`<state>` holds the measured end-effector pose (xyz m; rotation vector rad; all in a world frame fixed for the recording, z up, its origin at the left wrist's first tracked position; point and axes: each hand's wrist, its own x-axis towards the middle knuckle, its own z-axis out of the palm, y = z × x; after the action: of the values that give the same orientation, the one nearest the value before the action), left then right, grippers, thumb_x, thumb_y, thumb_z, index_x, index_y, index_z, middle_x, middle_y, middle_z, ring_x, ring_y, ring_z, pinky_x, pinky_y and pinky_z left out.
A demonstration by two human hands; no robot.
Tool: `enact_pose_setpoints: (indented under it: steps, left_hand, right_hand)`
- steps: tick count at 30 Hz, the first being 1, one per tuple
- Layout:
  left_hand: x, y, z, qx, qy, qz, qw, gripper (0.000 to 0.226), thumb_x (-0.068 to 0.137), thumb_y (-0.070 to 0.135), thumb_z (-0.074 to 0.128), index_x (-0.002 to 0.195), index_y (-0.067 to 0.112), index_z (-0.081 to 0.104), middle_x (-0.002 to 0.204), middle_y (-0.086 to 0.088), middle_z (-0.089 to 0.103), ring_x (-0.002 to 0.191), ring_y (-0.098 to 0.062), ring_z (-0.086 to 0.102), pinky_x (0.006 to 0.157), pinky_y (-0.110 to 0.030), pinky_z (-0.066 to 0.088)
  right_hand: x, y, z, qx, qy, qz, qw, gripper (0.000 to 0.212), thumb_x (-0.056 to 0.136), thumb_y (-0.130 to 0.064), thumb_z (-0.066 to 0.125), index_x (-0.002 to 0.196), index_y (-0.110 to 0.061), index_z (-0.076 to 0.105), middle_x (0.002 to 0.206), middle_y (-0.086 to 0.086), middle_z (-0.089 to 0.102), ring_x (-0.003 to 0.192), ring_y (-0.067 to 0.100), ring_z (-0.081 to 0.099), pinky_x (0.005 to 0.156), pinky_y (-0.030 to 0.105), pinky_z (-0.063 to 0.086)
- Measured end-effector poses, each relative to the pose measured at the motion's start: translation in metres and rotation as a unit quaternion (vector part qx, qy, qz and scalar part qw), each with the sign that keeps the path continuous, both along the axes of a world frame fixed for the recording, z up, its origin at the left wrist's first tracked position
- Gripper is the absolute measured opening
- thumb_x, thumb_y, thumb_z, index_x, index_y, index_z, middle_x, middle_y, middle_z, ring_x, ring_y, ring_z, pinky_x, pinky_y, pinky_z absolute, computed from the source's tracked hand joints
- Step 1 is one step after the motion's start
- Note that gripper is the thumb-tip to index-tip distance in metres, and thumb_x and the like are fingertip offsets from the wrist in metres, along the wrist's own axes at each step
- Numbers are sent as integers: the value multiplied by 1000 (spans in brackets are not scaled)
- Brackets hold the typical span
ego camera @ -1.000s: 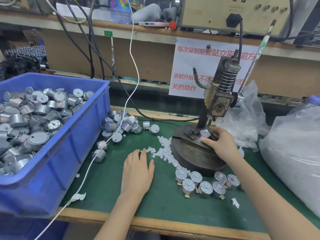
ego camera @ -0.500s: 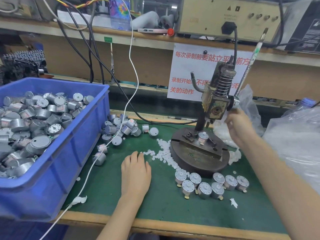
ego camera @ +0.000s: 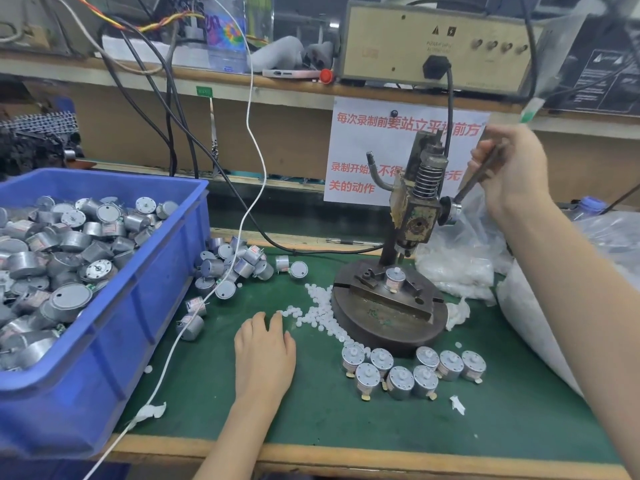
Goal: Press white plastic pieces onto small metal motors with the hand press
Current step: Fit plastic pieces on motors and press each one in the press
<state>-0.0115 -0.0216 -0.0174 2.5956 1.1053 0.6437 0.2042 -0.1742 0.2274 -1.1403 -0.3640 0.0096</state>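
The hand press (ego camera: 415, 220) stands on a round metal base (ego camera: 384, 323) on the green mat. A small metal motor (ego camera: 394, 279) sits upright in the fixture under the ram. My right hand (ego camera: 512, 168) grips the press lever (ego camera: 474, 183) up high at the right. My left hand (ego camera: 265, 351) rests flat on the mat, fingertips at a trail of white plastic pieces (ego camera: 317, 311). Several motors with white pieces on top (ego camera: 412, 370) stand in front of the base.
A blue bin (ego camera: 114, 327) full of motors fills the left. Loose motors (ego camera: 235, 265) lie beside it. A white cable (ego camera: 207, 306) crosses the mat. Plastic bags (ego camera: 464, 258) of white parts lie at the right. The table's front edge runs below.
My right hand left the motor on the fixture, rose to the right and took hold of the press lever. My left hand stayed on the mat.
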Motion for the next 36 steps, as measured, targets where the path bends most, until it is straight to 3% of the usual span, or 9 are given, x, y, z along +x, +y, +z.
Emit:
enact_pose_setpoints:
  steps: [4,7,10,15,18,23,27,33,36]
  left_hand:
    - [-1,0,0,-3,-12,-2,1000,36,94,23,43,128,12,50,134,-12,43,122,-28,38,102,-35,25]
    - [-1,1,-1,-2,-16,0,1000,33,93,20,46,123,10,54,131,-14,46,118,-31,41,100,-37,27]
    - [0,1,-2,-2,-31,1,1000,29,88,14,55,115,4,60,121,-20,53,110,-37,47,96,-43,33]
    - [-1,0,-1,-1,-16,0,1000,32,92,20,48,122,9,55,126,-15,50,115,-32,43,99,-38,29]
    - [-2,0,-2,3,-25,-1,1000,30,91,18,50,118,7,58,123,-16,51,113,-34,44,98,-40,30]
    - [-2,1,-2,15,-30,-5,999,30,92,23,50,119,12,58,123,-12,51,114,-30,44,101,-36,26]
    - [-4,0,-2,15,-30,-3,999,31,93,25,47,120,14,57,122,-10,51,113,-28,44,100,-35,25]
    - [-6,1,-2,-2,-52,-22,998,22,92,22,51,109,14,63,119,-8,52,112,-27,45,98,-34,26]
    - [-7,2,-1,-10,-74,-34,997,16,90,20,56,99,12,66,115,-7,54,109,-27,46,94,-33,28]
  right_hand:
    - [-26,-15,-20,33,-36,-24,999,17,85,-18,46,68,-19,46,54,-12,50,63,7,57,78,25,43]
    - [-41,-17,-37,24,-79,-44,996,12,82,-13,45,72,-20,43,56,-15,53,73,7,57,91,28,44]
    - [-47,-19,-46,16,-96,-51,994,18,84,-6,45,74,-20,43,69,-11,52,81,8,55,91,25,43]
    - [-42,-26,-48,-19,-113,-28,993,21,84,-2,45,77,-22,47,83,-7,52,96,14,55,100,31,41]
    - [-38,-28,-48,-61,-131,-29,989,18,80,-8,46,87,-24,49,88,-10,57,98,7,57,97,26,40]
    - [-26,-27,-35,-73,-98,18,992,51,82,-5,46,132,-13,35,124,-4,49,109,-1,49,86,13,40]
    - [-21,-14,-26,-195,-65,-8,979,65,89,-9,45,147,-14,18,148,0,33,126,10,34,96,28,24]
    - [-43,-6,-91,-307,36,-37,950,44,92,-13,44,136,-10,42,137,7,46,117,23,48,95,37,36]
    - [-63,-3,-149,-424,25,-44,904,43,91,-15,47,133,-6,46,136,11,50,120,28,48,101,38,36]
